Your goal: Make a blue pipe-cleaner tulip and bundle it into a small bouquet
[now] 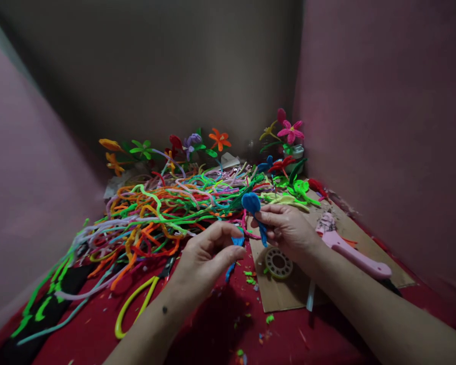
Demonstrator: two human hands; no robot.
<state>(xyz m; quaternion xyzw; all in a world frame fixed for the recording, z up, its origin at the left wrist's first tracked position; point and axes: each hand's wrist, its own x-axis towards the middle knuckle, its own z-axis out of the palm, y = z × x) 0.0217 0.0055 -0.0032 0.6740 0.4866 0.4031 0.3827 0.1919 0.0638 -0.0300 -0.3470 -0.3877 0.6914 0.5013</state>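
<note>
My right hand (289, 228) pinches a blue pipe-cleaner petal (251, 203) between thumb and fingers. Its rounded loop points up and its twisted tail (263, 235) hangs below the fingertips. Close beside it, my left hand (213, 253) is curled around another blue pipe-cleaner piece (237, 239), partly hidden by the fingers. A blue end (230, 272) pokes out beneath the left thumb. The two hands are apart, above the red cloth (213, 329).
A tangled heap of colourful pipe cleaners (167, 203) covers the back left. Yellow-handled scissors (137, 304) lie by my left forearm. On the cardboard (285, 299) are a tape reel (278, 263) and a pink glue gun (353, 253). Pipe-cleaner flowers (291, 132) stand along the back.
</note>
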